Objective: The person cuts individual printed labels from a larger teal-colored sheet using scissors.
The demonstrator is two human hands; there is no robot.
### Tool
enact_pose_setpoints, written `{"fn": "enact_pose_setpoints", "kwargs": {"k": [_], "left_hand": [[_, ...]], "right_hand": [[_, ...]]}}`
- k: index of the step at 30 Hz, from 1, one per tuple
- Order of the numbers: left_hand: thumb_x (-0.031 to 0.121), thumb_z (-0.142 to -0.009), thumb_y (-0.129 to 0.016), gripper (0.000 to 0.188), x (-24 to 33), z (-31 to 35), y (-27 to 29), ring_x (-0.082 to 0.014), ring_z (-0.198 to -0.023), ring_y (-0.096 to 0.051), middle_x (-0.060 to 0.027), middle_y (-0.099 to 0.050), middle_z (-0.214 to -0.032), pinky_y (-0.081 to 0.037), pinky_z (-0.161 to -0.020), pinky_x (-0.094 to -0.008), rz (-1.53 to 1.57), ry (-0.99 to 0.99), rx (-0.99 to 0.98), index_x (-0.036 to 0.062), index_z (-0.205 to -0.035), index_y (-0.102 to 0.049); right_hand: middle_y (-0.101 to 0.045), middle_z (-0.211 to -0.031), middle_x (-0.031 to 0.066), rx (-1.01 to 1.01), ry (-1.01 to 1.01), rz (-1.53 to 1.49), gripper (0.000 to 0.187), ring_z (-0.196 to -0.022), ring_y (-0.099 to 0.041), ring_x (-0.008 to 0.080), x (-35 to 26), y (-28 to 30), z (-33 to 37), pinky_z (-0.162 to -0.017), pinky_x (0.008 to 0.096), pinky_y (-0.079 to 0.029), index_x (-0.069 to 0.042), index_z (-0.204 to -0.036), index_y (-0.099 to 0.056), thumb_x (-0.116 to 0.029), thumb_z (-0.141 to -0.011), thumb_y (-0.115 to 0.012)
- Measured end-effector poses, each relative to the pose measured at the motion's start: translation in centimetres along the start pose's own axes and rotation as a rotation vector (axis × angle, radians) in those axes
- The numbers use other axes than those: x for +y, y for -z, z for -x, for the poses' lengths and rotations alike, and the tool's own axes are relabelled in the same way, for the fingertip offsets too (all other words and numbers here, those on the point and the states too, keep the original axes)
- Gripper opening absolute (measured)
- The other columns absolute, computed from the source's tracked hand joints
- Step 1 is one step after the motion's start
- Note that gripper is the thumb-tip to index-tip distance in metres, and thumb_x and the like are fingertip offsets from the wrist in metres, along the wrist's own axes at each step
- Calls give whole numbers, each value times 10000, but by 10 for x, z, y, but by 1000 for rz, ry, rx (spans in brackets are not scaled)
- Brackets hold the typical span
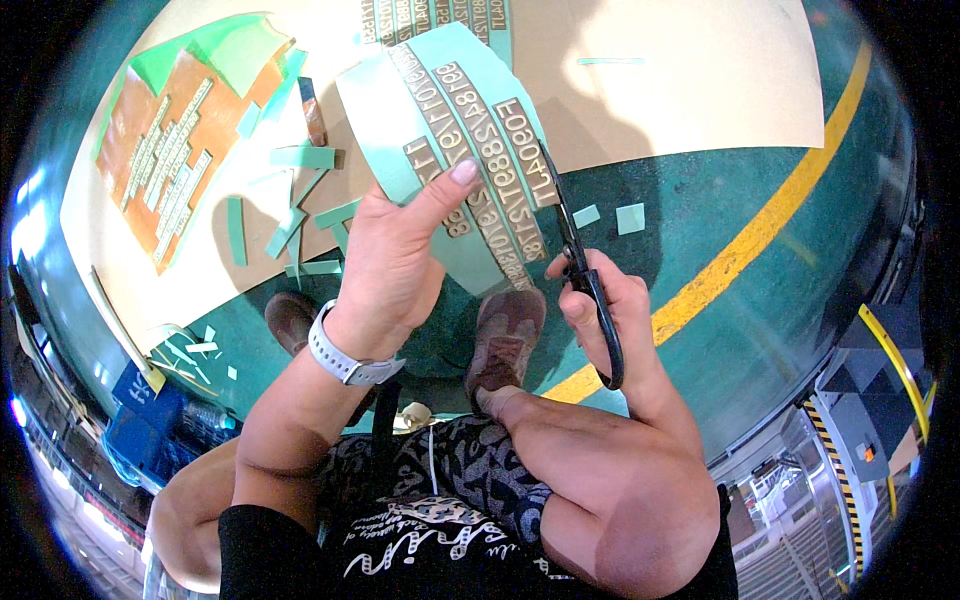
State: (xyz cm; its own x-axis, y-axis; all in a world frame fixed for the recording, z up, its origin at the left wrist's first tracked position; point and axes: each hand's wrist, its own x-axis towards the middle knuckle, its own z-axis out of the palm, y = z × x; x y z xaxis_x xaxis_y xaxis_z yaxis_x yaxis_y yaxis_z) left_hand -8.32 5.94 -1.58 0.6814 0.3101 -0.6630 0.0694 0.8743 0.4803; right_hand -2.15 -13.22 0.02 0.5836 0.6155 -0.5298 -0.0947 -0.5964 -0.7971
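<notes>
My left hand (395,260), with a pale watch strap on its wrist, grips a curved light-green sheet (375,105). Its thumb presses on top and the fingers are behind. Rows of raised, dark-edged characters run along the sheet, which looks like a flexible printing plate. My right hand (625,310) is closed around the black handles of a pair of scissors (600,320). The blades point up along the sheet's right edge, beside the last row of characters. Whether they are cutting into it I cannot tell.
Brown board (690,90) lies beneath the sheet, with an orange lettered plate (165,150) on its left part. Green offcut strips (303,157) are scattered there. Small green scraps (631,218) lie on the green floor, near a yellow line (740,250). A blue bin (145,425) stands lower left.
</notes>
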Motion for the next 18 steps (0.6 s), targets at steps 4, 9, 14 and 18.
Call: {"fn": "enact_pose_setpoints", "kwargs": {"k": [4,9,14,18], "left_hand": [[42,-831,-618,316,1,-1,2,-164,-990,-580,-70,-624,-1075,-459,-865,-333,-29,6,18,39,-1139,-546],[39,-829,-620,314,3,2,0,-164,-977,-588,-71,-628,-1070,-467,-852,-331,-83,31,-16,40,-1135,-552],[42,-828,-622,314,0,1,-2,-167,-974,-592,-74,-628,-1074,-472,-846,-327,-43,29,-47,36,-1134,-552],[47,-827,-626,314,-2,2,-3,-167,-980,-589,-72,-628,-1071,-469,-852,-326,-64,36,-27,37,-1132,-551]], "right_hand": [[-542,-568,85,1,49,-12,507,-478,-524,133,2,-1,-1,-475,261,-427,2,-982,-559,-455,-785,-656],[-568,-626,96,-20,69,-12,513,-533,-586,200,4,1,-2,-497,289,-452,-7,-1020,-536,-460,-800,-634],[-573,-613,100,-5,51,21,491,-519,-587,216,0,3,-2,-492,301,-454,-10,-997,-538,-461,-818,-614],[-513,-582,18,18,10,-52,588,-496,-494,104,-1,-1,1,-449,234,-394,4,-986,-537,-563,-827,-528]]}}
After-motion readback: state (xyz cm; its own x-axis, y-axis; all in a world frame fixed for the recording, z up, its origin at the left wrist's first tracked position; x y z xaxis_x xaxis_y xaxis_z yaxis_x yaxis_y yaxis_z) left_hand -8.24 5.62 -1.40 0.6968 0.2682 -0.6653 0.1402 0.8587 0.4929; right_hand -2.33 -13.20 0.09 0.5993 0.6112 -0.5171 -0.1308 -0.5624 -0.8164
